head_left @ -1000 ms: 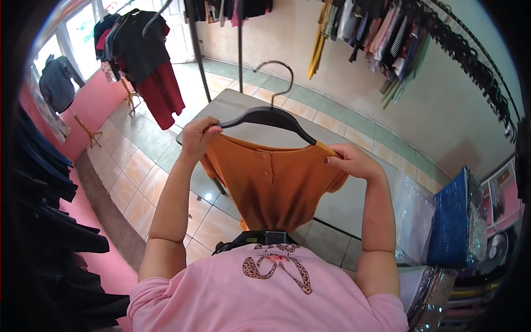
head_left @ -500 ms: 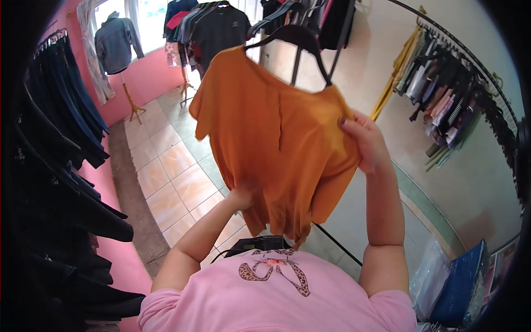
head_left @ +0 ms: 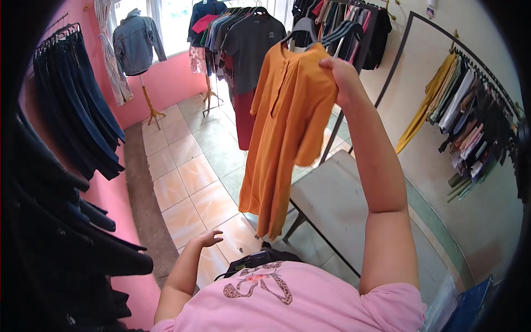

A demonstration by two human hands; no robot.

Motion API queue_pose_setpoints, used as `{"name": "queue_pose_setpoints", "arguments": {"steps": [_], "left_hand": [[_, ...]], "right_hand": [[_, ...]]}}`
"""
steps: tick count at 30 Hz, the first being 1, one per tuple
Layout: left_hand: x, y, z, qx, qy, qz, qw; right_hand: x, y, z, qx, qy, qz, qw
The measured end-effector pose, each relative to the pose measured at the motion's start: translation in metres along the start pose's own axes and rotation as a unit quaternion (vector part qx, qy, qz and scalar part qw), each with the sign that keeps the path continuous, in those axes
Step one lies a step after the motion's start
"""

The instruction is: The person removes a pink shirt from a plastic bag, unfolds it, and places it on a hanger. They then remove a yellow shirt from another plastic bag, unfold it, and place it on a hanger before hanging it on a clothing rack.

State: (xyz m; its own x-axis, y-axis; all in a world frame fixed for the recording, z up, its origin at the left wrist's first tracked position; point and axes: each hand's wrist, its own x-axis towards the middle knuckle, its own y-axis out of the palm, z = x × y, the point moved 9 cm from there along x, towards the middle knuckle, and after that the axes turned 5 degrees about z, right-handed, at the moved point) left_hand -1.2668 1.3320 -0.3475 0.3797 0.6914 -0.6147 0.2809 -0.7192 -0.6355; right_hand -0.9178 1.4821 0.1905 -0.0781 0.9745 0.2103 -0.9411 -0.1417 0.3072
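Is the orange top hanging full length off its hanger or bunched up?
Hanging full length. The orange top drapes straight down from the hanger, which the right hand holds up; the left hand is off it.

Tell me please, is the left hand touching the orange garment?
Apart. The head view shows the left hand open, with floor tiles visible between it and the orange garment.

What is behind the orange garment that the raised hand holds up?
Behind the orange garment, held up by the right hand, hang a dark grey T-shirt and a red piece on a rack. A grey table stands lower right. The garment covers the rack's middle and the table's near corner.
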Motion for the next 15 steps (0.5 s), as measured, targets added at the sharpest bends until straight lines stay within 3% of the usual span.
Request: {"name": "queue_pose_setpoints", "arguments": {"steps": [5,7,11,15], "left_hand": [[0.033,-0.035,0.05,-0.105,-0.04,-0.046,0.993],[0.034,-0.039,0.084,-0.217,-0.059,-0.095,0.97],[0.032,-0.003,0.19,-0.222,-0.139,-0.084,0.961],[-0.026,0.015,0.24,-0.19,-0.297,-0.132,0.927]], "right_hand": [[0.123,-0.003,-0.004,0.064,-0.064,-0.003,0.996],[0.171,-0.012,-0.021,0.05,-0.104,-0.04,0.992],[0.227,-0.003,-0.044,-0.058,-0.151,-0.102,0.982],[0.281,0.0,-0.063,-0.024,-0.183,-0.135,0.974]]}}
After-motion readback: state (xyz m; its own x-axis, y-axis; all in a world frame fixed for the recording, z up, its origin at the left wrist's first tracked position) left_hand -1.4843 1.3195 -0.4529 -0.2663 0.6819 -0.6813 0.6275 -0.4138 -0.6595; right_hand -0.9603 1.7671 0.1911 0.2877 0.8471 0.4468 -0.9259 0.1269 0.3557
